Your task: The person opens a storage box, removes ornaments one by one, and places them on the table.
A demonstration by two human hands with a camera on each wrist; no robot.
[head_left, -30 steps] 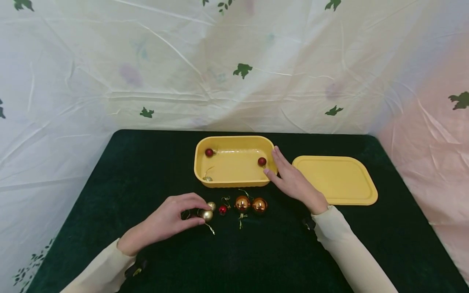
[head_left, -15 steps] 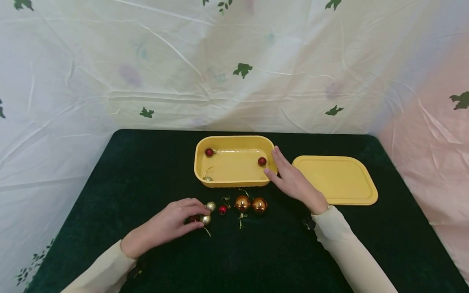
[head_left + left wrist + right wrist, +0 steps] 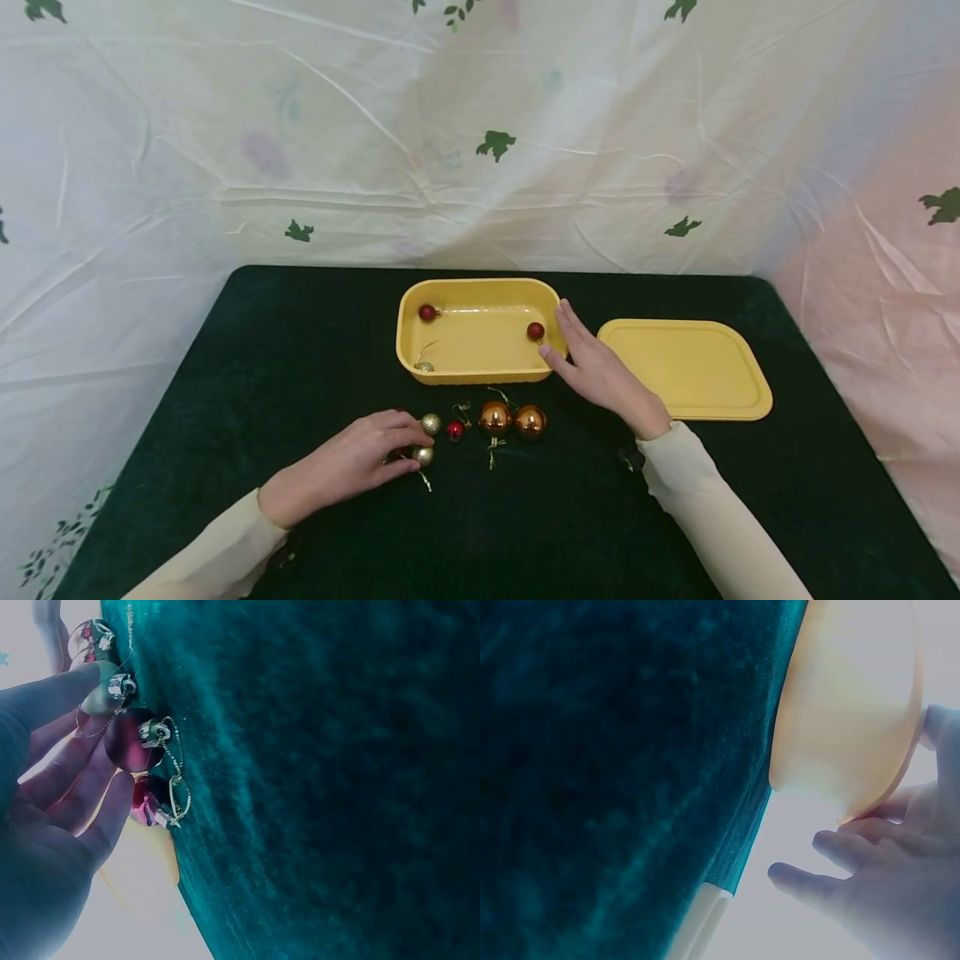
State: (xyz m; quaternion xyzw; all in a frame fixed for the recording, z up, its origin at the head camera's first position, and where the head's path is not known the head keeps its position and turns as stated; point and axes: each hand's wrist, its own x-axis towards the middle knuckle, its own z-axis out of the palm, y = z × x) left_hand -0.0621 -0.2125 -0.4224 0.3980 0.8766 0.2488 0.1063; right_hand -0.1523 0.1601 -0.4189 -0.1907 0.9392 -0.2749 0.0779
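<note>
A small gold Christmas bauble [image 3: 423,456] sits between the thumb and fingers of my left hand [image 3: 352,458], which pinches it at the table. Close to those fingers, in the left wrist view, are a dark red bauble [image 3: 133,742] and a shiny red one [image 3: 150,799]; the head view mostly hides both. A glittery gold bauble [image 3: 431,424] lies just beyond the fingertips. My right hand [image 3: 600,367] rests with extended fingers against the right end of a yellow box [image 3: 480,377], its thumb at the rim. Inside lie two dark red baubles [image 3: 427,312] and a glittery gold one [image 3: 424,366].
A small red bauble [image 3: 455,431] and two larger copper baubles [image 3: 495,418] lie in a row before the box. The yellow lid [image 3: 684,367] lies flat at the right on the dark green cloth [image 3: 525,533]. A pale printed curtain [image 3: 360,150] hangs behind the table.
My left hand has shifted slightly toward me, and the gold bauble at its fingertips has come nearer too, apart from the glittery one. The right hand and box stay put.
</note>
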